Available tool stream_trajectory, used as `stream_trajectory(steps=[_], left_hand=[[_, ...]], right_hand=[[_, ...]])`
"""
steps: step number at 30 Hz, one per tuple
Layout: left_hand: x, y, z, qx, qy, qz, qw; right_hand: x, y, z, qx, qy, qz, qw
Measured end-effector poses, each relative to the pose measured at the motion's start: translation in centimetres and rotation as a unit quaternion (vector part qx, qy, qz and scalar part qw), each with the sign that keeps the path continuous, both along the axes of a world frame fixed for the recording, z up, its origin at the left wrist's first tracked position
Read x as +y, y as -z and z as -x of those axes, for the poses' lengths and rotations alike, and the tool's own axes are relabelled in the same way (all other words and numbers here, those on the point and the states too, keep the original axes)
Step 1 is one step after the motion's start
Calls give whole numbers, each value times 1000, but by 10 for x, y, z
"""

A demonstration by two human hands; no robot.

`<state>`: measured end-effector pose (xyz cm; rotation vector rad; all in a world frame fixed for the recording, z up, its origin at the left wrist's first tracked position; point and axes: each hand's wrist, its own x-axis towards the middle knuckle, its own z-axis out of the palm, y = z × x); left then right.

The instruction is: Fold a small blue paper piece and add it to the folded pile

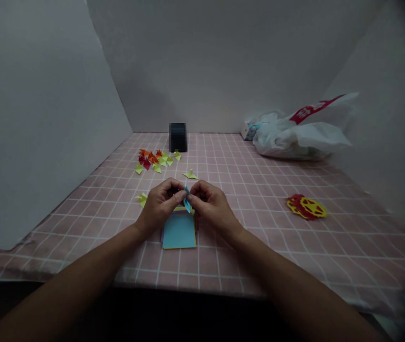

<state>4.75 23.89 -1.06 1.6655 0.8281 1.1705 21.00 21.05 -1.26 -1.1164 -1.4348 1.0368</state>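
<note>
**Two hands, one blue fold at the pink table**

The left hand [160,204] and right hand [212,204] both pinch one small blue folded paper [187,202] between thumb and fingertips, just above one stack of square sheets [179,232] on the checked table [252,251]. Two loose yellow-green folds [191,175] lie nearby. A cluster of folds [155,160], too small to count, sits beside one dark box [177,137]. One plastic bag [295,137] and two paper cut-outs [307,207] lie to the right

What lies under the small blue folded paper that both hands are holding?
Below the folded paper lies a stack of square paper on the pink checked cloth, blue sheet on top, yellow and purple edges showing. The lower sheets are covered.
</note>
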Motion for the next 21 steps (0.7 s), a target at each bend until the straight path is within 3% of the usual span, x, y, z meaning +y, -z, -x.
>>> stream_trajectory(steps=[12,21], left_hand=[[5,4,-1,-50,48,46,997],[3,7,-3,-11,4,1,1000]], right_hand=[[-2,-3,0,67,0,34,997],[-3,-1,3,90,-11,42,995]])
